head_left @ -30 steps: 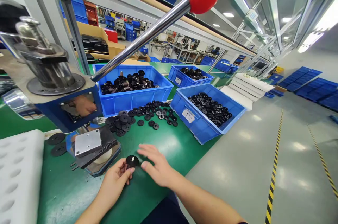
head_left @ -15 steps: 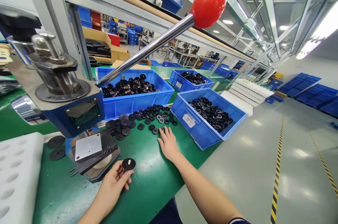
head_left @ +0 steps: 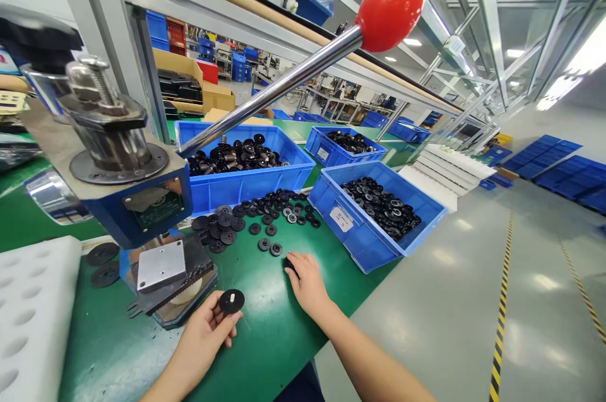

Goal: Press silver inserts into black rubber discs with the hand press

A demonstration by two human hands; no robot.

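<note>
Between the thumb and fingers of my left hand (head_left: 208, 329) is a black disc (head_left: 231, 302) with a small white slot-shaped piece at its centre. My right hand (head_left: 307, 282) is closed on a small black wheel (head_left: 290, 264), mostly covered by the fingers, just over the green bench. Beyond it lie two loose small wheels (head_left: 276, 249) and a scattered group of more wheels (head_left: 279, 200). Larger dark discs (head_left: 225, 222) are heaped near the press base. Left of my left hand stands the hand press, with a metal plate (head_left: 161, 265) on its base.
The press lever (head_left: 284, 86) with its red knob (head_left: 392, 9) slants across the upper view. Blue bins (head_left: 341, 219) holding black parts stand behind and right of the loose wheels. A white foam tray (head_left: 33, 326) with round holes lies at the left.
My right hand has drawn back toward me from the scattered wheels with one small wheel in its fingers. Two others now lie nearer me. My left hand keeps the disc, almost unmoved.
</note>
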